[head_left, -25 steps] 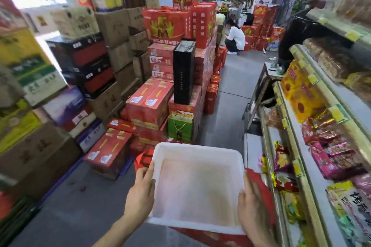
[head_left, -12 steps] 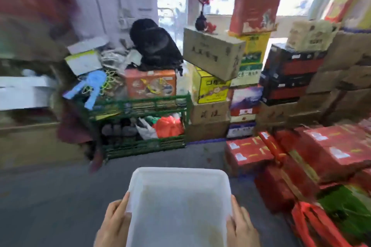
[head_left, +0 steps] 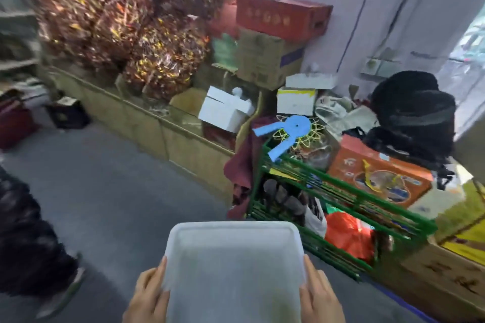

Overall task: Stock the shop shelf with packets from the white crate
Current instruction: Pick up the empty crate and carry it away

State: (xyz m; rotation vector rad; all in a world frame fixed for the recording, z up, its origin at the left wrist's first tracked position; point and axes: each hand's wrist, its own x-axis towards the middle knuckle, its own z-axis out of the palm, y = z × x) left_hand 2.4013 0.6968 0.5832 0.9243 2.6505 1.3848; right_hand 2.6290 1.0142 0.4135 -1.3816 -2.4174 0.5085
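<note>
Room: a cluttered shop corner with a grey floor [head_left: 105, 191] and a pale wall at the upper right; most of the head view is motion-blurred.
Upper left of the frame: big clear bags of red-brown packets [head_left: 105, 21] are piled on a low wooden counter [head_left: 162, 136].
Top centre: a red carton [head_left: 280, 16] sits on a brown carton [head_left: 267, 57], with a white box [head_left: 223, 110] lower down, tilted.
Right: a green wire rack [head_left: 341, 196] carries an orange box [head_left: 378, 173] and a blue paddle-shaped thing [head_left: 291, 131]; a black backpack [head_left: 414, 118] stands behind it.
White crate [head_left: 233, 257]: bottom centre, held above the floor just left of the rack, its pale inner bottom showing.
Left hand [head_left: 149, 296]: flat against the crate's left wall, fingers straight and together.
Right hand [head_left: 319, 299]: flat against the right wall likewise; the thumbs are hidden.
</note>
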